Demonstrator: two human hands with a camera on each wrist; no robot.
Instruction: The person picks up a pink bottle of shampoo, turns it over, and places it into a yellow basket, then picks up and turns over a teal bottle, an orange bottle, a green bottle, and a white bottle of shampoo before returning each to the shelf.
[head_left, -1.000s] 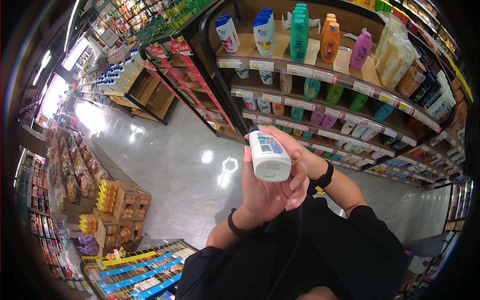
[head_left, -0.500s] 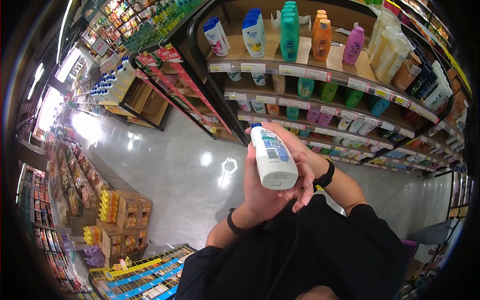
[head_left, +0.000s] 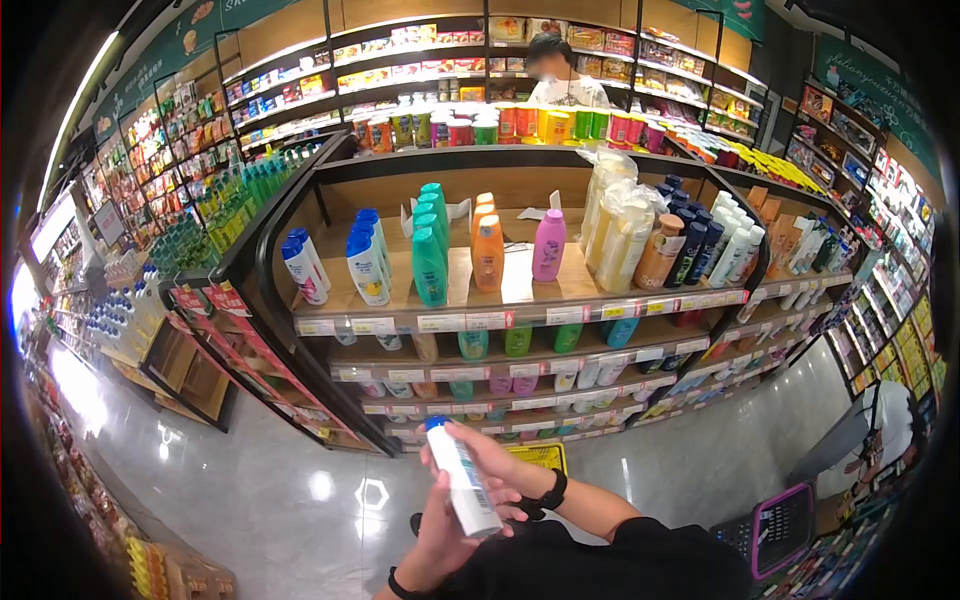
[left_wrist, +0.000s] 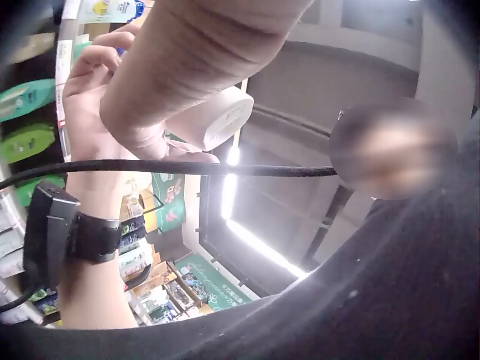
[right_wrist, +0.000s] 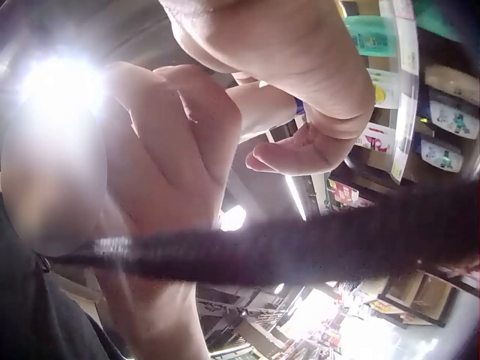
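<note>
A white shampoo bottle (head_left: 463, 482) with a blue cap (head_left: 435, 423) is held between both hands low in the head view. It tilts with the cap up and away from the body. My left hand (head_left: 436, 522) grips it from the left and below, near its lower half. My right hand (head_left: 486, 460) holds it from the right near the neck, its lower fingers loosely bent beside the bottle. In the left wrist view the bottle's base (left_wrist: 229, 120) shows past the forearm. The right wrist view shows mostly fingers, the bottle largely hidden.
A shelf unit (head_left: 520, 312) ahead carries shampoo bottles, among them green bottles (head_left: 430, 265), orange bottles (head_left: 487, 255) and a pink bottle (head_left: 548, 245). A yellow basket (head_left: 537, 457) sits by its foot. A person (head_left: 565, 80) stands behind it. At right is a black-and-purple cart (head_left: 785, 530).
The head view has tipped up and turned right, so the shelf appears lower and the person behind it shows. The bottle has turned, with less of its back label facing the camera.
</note>
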